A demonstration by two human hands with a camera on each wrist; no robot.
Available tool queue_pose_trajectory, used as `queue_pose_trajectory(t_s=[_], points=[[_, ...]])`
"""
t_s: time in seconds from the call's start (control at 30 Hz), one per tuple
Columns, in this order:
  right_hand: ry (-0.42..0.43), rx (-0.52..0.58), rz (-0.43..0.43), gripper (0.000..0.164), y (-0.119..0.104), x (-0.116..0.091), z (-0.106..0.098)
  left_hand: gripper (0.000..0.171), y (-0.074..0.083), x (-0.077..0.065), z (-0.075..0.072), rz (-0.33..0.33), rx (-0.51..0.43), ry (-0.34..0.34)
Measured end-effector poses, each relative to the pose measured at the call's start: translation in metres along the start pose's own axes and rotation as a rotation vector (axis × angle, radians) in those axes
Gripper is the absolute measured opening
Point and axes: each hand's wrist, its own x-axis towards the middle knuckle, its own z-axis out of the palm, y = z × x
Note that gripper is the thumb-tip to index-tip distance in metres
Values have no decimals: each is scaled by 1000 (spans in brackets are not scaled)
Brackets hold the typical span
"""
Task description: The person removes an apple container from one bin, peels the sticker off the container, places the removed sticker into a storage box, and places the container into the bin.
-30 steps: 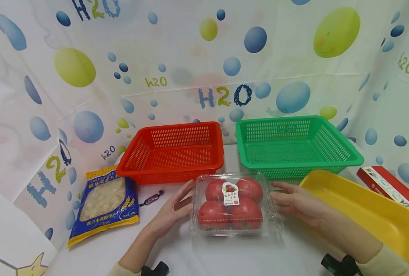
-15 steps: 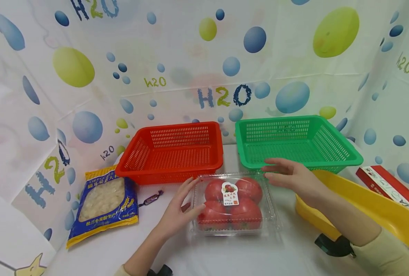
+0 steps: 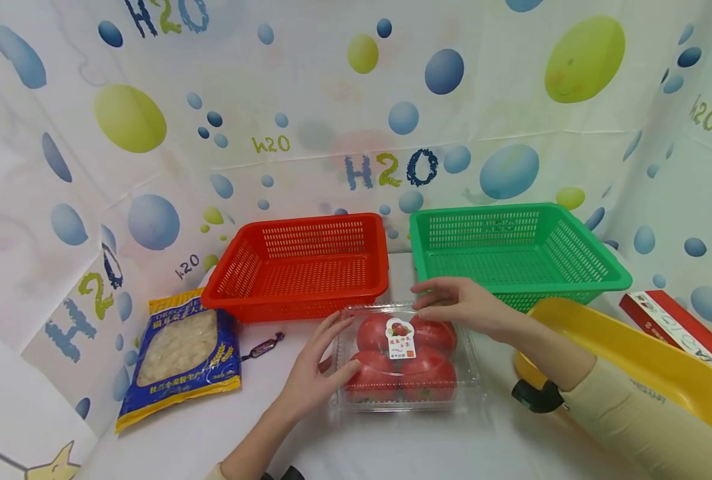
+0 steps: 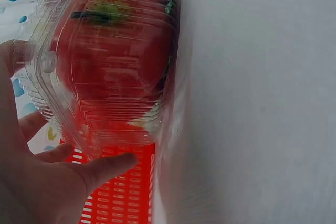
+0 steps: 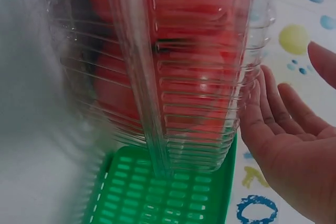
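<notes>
A clear plastic clamshell box (image 3: 467,373) of large tomatoes (image 3: 428,377) lies on the white table, with a small label (image 3: 401,341) on its lid. My left hand (image 3: 315,370) is at its left side, fingers spread along the edge and thumb extending over the lid's front left. In the left wrist view the fingers (image 4: 105,170) lie close along the box's ribbed wall. Above the back right corner of the lid is my right hand (image 3: 464,308), palm down, fingers loosely extended. The right wrist view shows that hand's fingers (image 5: 273,98) beside the lid.
Behind the box stand a red basket (image 3: 305,308) and a green basket (image 3: 512,288). A yellow tray (image 3: 644,373) sits under the right forearm, with a red-and-white box (image 3: 686,330) beyond. At left lie a blue-and-yellow pasta bag (image 3: 179,357) and a wrapped candy (image 3: 263,347).
My right hand has lifted from the box's right side and moved left over the lid's back right corner. The left hand has shifted slightly right, its thumb now over the lid.
</notes>
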Motion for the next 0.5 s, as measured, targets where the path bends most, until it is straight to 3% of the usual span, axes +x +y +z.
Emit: queue_pose_trajectory(t_s=[0.27, 0.5], points=[[-98, -118, -23, 51, -3, 19, 6, 60, -5, -1, 2, 45, -3, 9], [-148, -173, -36, 49, -6, 29, 10, 58, -4, -2, 3, 42, -16, 10]])
